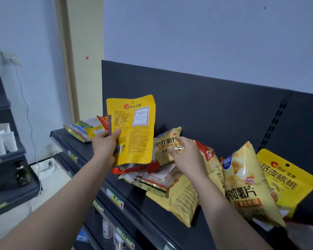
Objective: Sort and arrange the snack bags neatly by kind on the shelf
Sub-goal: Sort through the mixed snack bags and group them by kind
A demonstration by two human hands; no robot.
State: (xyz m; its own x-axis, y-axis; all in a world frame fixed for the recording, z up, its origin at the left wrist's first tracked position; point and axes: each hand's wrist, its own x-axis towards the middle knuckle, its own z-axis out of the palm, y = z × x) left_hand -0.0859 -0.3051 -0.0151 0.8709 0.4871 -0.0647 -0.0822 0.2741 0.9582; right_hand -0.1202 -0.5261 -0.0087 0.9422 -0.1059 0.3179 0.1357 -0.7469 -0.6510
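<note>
My left hand (105,143) grips a flat yellow nut pouch (134,130), back side facing me, upright above the dark shelf (90,152); a second thin pack edge shows behind it. My right hand (184,154) reaches to a pale yellow potato chip bag (165,147) leaning on the shelf's back panel, fingers loosely spread and touching its front. Below lies a jumble of flat bags (152,179). To the right stand another chip bag (246,183) and a yellow walnut pouch (285,179).
A small stack of bags (83,129) lies at the shelf's left end. Lower shelves with price tags (116,197) hold bottles. A second rack (5,159) with white tubes stands at the left. The back panel (206,109) rises behind the bags.
</note>
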